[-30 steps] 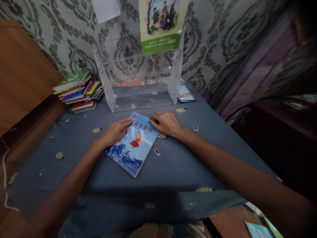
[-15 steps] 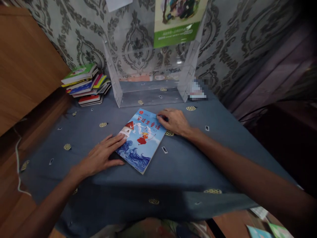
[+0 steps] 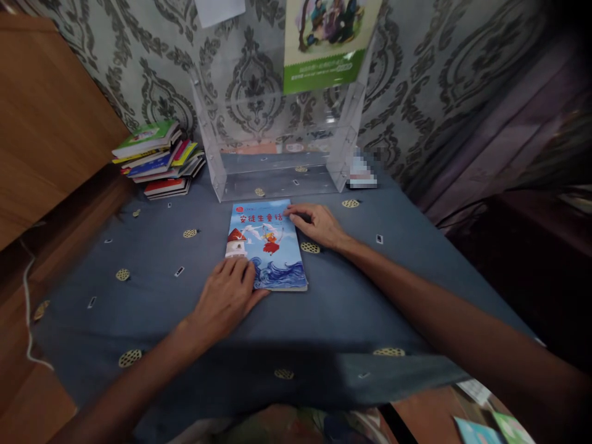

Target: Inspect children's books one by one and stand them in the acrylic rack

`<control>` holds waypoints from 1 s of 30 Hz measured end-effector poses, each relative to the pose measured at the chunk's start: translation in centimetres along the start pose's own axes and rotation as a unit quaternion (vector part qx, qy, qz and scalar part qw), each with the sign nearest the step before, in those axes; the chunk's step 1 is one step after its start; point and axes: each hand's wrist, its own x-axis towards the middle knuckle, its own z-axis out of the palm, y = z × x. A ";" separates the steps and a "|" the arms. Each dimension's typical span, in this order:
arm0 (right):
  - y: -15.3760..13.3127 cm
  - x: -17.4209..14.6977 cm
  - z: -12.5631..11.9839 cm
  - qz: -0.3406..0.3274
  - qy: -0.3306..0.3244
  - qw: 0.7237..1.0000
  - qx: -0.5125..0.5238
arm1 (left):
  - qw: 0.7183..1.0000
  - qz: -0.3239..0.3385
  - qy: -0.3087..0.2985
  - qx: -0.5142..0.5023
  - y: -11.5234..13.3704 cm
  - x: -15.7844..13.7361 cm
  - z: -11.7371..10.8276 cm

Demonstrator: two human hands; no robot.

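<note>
A blue children's storybook [image 3: 266,246] with red Chinese characters, a small tower, a figure in red and painted waves lies face up on the cloth-covered table. My left hand [image 3: 229,287] grips its lower left corner, fingers over the cover and thumb along the bottom edge. At the upper right edge, my right hand [image 3: 321,225] has its fingers curled, with the tips and thumb close together on the book. The undersides of both hands are hidden.
Behind the book stands a clear acrylic rack [image 3: 272,179] holding a green-edged book [image 3: 324,77] up high. Stacked books [image 3: 157,160] sit at the back left beside a wooden cabinet [image 3: 50,117]. More books [image 3: 478,430] lie low at the right, below the blue tablecloth [image 3: 152,308].
The storybook has turned counterclockwise and now lies nearly square to me. My left hand has moved right with its lower corner; my right hand has shifted slightly left.
</note>
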 end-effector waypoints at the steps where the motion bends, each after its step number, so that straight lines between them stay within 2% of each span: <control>1: 0.0 0.0 0.1 -0.003 -0.003 1.000 -0.003 | 1.000 0.019 0.004 -0.013 0.3 0.5 0.1; 7: -0.1 0.0 0.1 -0.010 -0.016 1.000 -0.023 | 0.990 0.100 0.065 -0.072 1.3 2.3 1.2; 12: -0.8 -0.5 0.2 -0.011 -0.026 0.999 0.015 | 0.977 0.110 0.115 -0.139 1.1 2.4 0.8; 18: -2.2 -3.4 0.0 -0.033 -0.026 0.996 0.074 | 0.970 0.095 0.106 -0.195 0.9 2.6 0.1; 22: -3.2 -6.2 -1.0 -0.021 -0.033 0.994 0.105 | 0.969 0.084 0.094 -0.213 1.0 2.6 -0.1; 26: -4.3 -8.2 -1.5 -0.018 -0.040 0.992 0.116 | 0.970 0.085 0.093 -0.210 0.9 2.5 -0.1; 30: -5.0 -9.8 -1.6 -0.059 -0.022 0.994 0.092 | 0.973 0.100 0.101 -0.183 1.0 2.3 0.2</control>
